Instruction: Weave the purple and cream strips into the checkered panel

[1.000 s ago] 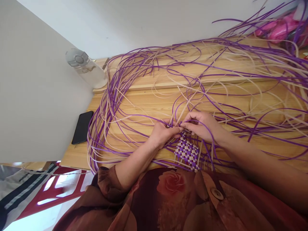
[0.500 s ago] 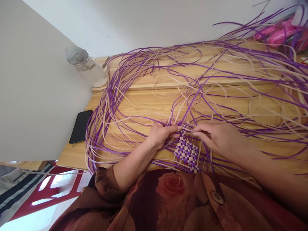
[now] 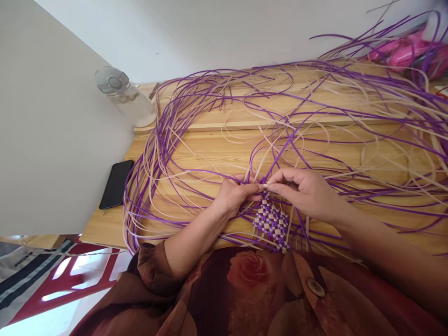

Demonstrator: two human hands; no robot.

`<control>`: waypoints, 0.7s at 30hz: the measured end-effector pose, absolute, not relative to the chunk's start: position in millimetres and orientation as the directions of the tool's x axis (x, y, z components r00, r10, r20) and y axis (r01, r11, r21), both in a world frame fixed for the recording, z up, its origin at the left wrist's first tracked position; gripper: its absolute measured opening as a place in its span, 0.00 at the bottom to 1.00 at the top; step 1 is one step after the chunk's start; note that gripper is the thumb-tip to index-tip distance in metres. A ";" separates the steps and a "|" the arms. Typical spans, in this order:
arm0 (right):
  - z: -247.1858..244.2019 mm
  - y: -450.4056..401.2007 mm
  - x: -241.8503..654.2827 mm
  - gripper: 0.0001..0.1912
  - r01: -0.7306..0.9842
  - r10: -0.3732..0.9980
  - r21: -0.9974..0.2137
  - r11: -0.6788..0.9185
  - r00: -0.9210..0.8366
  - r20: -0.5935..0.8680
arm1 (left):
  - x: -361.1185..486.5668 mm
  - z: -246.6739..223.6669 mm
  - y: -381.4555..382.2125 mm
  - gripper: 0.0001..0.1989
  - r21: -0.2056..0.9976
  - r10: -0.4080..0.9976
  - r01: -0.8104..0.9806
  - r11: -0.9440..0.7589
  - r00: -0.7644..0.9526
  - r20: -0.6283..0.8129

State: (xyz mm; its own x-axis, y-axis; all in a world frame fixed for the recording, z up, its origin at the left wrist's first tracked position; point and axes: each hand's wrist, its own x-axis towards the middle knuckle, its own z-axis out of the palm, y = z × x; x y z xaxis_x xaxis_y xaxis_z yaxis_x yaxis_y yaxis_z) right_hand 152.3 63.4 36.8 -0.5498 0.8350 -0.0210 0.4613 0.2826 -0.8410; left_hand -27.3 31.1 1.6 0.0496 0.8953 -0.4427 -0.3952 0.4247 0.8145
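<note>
A small woven piece (image 3: 271,220) in purple and beige strips lies close to my body, its upper end between my hands. My left hand (image 3: 233,196) is closed on that upper end, thumb on top and fingers beneath. From the right, my right hand (image 3: 303,191) pinches a beige strip (image 3: 265,185) with thumb and forefinger, right at the left thumb tip. Long loose purple strips (image 3: 282,151) and beige ones run out from the weave in several directions. The fingertips cover the exact spot where the strips cross.
Bundles of purple and beige strips (image 3: 163,126) curve over the wooden table (image 3: 213,149). A clear bottle with a grey lid (image 3: 126,98) stands at the back left, a black phone (image 3: 116,184) at the left edge. Pink plastic bags (image 3: 408,51) lie at the back right.
My right hand has moved left and slightly up, its fingertips now meeting the left thumb; a short stretch of beige strip showed between them before. My left hand stays in place.
</note>
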 end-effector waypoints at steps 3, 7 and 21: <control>31.2 69.0 150.7 0.11 0.463 0.889 -0.874 0.147 -0.449 -0.087 | -27.7 -1.0 31.5 0.17 0.810 0.897 -0.406 0.423 0.062 -0.438; 30.5 70.8 145.9 0.10 0.457 0.911 -0.887 0.070 -0.392 -0.130 | -27.2 -3.2 31.2 0.18 0.813 0.900 -0.408 0.416 0.059 -0.431; 53.2 56.7 124.4 0.07 0.577 0.695 -0.395 0.715 -0.647 0.314 | -25.0 -1.3 29.9 0.07 0.895 0.950 -0.330 0.298 0.013 -0.312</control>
